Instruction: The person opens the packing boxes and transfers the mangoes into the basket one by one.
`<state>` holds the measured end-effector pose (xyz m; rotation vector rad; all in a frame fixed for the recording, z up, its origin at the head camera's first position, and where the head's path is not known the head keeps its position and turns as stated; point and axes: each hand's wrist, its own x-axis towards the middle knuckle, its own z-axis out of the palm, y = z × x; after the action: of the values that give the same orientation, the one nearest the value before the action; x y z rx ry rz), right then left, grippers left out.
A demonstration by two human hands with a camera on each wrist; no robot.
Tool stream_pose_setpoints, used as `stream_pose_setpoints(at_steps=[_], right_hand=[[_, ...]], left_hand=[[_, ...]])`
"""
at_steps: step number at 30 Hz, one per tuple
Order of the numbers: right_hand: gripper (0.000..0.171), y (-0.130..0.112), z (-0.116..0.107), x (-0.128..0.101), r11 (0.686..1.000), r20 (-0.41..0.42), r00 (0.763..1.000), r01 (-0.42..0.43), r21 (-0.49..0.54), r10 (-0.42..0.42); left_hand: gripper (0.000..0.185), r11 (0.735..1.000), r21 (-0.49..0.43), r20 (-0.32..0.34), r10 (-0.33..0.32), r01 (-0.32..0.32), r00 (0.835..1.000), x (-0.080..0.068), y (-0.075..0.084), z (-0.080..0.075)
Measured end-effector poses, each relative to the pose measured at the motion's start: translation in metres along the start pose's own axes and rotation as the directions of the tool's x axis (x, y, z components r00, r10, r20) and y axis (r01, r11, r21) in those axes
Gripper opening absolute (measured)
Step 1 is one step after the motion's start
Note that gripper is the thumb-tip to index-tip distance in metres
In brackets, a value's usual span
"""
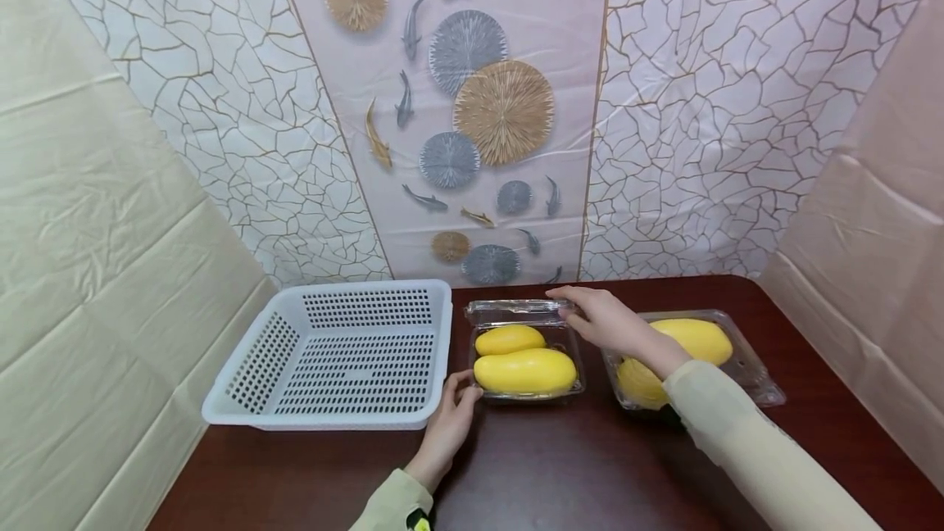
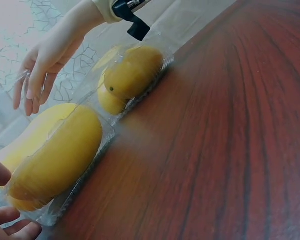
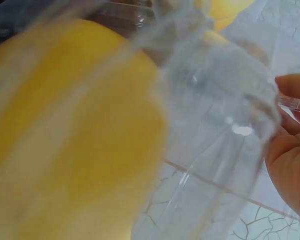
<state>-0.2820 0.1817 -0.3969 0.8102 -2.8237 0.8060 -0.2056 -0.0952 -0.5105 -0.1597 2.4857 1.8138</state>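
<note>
A clear plastic clamshell box stands at mid-table in the head view, holding a large yellow mango in front and a smaller mango behind. Its hinged lid is raised at the back. My right hand pinches the lid's right end; in the right wrist view that hand has the clear edge between thumb and fingers. At the box's front left corner, my left hand grips the edge. The left wrist view has its curled fingers around that corner.
To the left stands a white perforated plastic basket, with nothing in it. Under my right forearm, a second clear box holds two mangoes. A patterned cloth hangs behind the dark wooden table.
</note>
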Motion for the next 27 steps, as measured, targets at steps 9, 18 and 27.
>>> stream_pose_setpoints(at_steps=[9,18,27], right_hand=[[0.039,0.007,-0.005,0.014,0.993,-0.007,0.996,-0.090,0.082,0.091],[0.043,0.009,-0.007,0.030,0.979,-0.022,0.981,-0.189,0.074,0.191],[0.038,0.019,-0.003,0.042,0.967,-0.038,0.970,-0.234,0.103,0.239]], left_hand=[[0.042,1.000,0.023,0.007,-0.014,0.013,1.000,-0.001,0.000,-0.002],[0.042,1.000,0.020,-0.003,-0.017,0.017,1.000,-0.001,0.001,-0.002],[0.042,1.000,0.027,-0.009,-0.005,0.005,1.000,-0.004,0.001,-0.002]])
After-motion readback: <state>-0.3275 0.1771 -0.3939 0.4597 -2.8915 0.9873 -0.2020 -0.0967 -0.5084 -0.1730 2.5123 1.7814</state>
